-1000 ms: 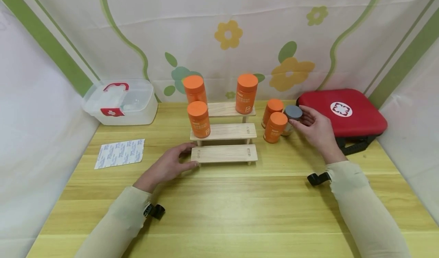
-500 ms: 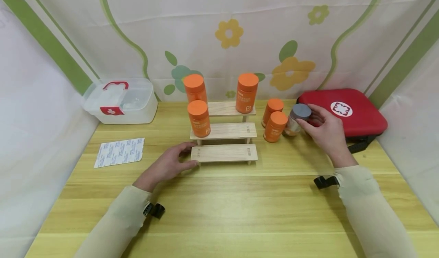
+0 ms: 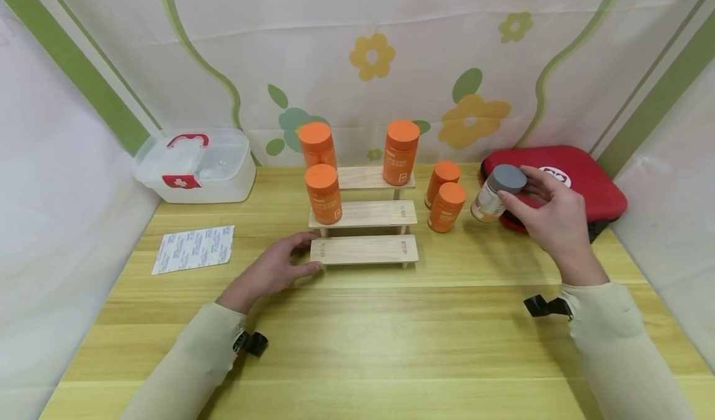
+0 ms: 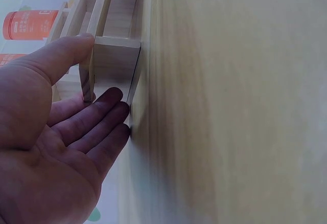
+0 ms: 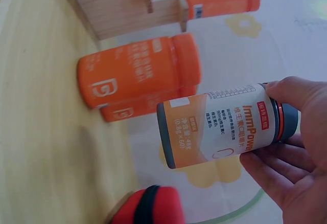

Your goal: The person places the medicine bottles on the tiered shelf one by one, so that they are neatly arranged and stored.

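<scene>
My right hand (image 3: 561, 224) pinches a supplement bottle (image 3: 487, 203) by its grey cap, thumb on one side and fingers on the other. The bottle tilts in the head view; the right wrist view shows its white and orange label (image 5: 214, 127) facing that camera. To its left stand two orange bottles (image 3: 445, 208) on the table. My left hand (image 3: 274, 268) holds the left end of a stepped wooden rack (image 3: 365, 250), its thumb (image 4: 76, 47) against the lowest board and its index fingertip at the board's other edge. Three orange bottles (image 3: 324, 196) stand on the upper steps.
A red first-aid case (image 3: 592, 190) lies behind my right hand. At the back left sits a clear plastic first-aid box (image 3: 223, 181) with a red handle. A printed foil sheet (image 3: 193, 249) lies flat on the wooden table (image 3: 357, 339). A flowered curtain (image 3: 313, 29) hangs behind.
My right hand has moved the grey-capped bottle to the right, away from the two orange bottles, and the bottle has gone from upright to tilted. The left hand stays at the rack.
</scene>
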The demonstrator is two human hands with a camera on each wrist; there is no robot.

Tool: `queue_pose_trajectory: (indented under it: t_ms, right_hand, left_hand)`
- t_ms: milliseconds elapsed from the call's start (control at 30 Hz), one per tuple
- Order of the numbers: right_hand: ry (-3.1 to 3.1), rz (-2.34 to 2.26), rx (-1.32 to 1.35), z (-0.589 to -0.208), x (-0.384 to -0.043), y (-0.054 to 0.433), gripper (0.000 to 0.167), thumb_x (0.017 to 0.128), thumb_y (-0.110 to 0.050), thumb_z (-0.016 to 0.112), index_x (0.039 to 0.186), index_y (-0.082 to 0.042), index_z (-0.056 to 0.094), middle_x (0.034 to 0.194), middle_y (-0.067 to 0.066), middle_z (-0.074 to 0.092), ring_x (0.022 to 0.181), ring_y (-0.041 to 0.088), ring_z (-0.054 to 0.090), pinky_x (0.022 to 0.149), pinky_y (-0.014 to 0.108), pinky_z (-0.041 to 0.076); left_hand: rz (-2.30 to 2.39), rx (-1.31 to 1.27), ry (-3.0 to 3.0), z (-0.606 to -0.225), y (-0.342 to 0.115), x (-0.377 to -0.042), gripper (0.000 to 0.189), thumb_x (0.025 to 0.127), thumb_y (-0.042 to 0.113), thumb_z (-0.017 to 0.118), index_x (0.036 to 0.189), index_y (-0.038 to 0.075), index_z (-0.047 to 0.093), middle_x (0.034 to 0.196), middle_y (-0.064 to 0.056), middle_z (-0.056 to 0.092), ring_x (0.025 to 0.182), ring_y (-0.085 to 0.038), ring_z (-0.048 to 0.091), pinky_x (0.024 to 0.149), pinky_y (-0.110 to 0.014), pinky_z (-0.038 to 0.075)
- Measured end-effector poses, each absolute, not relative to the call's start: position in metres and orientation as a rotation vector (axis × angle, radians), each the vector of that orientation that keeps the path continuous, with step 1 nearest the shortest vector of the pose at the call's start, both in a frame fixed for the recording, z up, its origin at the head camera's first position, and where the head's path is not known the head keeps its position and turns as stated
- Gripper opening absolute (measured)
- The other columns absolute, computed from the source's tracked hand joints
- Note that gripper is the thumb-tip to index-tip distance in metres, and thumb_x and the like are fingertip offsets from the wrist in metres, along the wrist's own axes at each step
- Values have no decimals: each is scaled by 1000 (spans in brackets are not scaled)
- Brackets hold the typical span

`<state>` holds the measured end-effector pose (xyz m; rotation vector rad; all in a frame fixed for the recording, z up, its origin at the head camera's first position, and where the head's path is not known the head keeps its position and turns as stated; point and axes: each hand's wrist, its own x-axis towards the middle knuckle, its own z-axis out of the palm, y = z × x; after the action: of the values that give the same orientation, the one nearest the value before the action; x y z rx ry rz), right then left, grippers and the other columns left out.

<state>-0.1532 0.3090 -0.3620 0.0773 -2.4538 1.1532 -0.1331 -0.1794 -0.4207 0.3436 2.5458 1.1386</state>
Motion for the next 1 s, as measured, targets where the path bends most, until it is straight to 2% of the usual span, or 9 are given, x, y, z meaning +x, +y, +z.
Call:
queue_pose_trajectory:
  t_ms: [133, 200, 300, 567, 1000]
  right_hand:
    - [-2412, 1175, 89, -352, -147, 305, 60, 90, -7, 87, 146, 0, 64, 124, -14, 66, 102, -19, 60, 91, -1, 49]
    - [-2390, 1189, 101, -348, -144, 303, 60, 90, -5, 87, 145, 1, 64, 120, -21, 64, 102, -18, 61, 91, -1, 50]
    - [-2365, 1210, 118, -342, -141, 299, 60, 89, -4, 87, 145, 1, 65, 117, -26, 64, 103, -16, 63, 92, 0, 50]
    - [-2321, 1254, 179, -330, -131, 286, 61, 87, 0, 88, 144, -2, 67, 119, -26, 68, 106, -9, 68, 93, 2, 52]
    - [-2205, 1288, 402, -319, -126, 256, 61, 83, 12, 85, 141, 2, 68, 128, -17, 71, 113, -2, 71, 98, 8, 55]
  left_hand:
    - [1140, 337, 2546, -421, -180, -132, 70, 99, 38, 81, 157, 11, 53, 156, -16, 60, 146, -38, 55, 125, -60, 42]
    - [1142, 334, 2547, -421, -180, -132, 70, 99, 38, 81, 157, 11, 53, 156, -16, 60, 146, -38, 55, 125, -60, 42]
    - [1143, 331, 2548, -421, -181, -131, 71, 99, 38, 81, 157, 10, 53, 156, -16, 60, 146, -38, 55, 125, -60, 43]
    - [1146, 333, 2551, -421, -182, -131, 71, 98, 38, 81, 157, 11, 53, 156, -16, 60, 146, -38, 55, 125, -60, 42]
    - [1132, 349, 2561, -421, -180, -133, 68, 99, 39, 80, 156, 13, 54, 155, -14, 61, 146, -37, 56, 125, -60, 42]
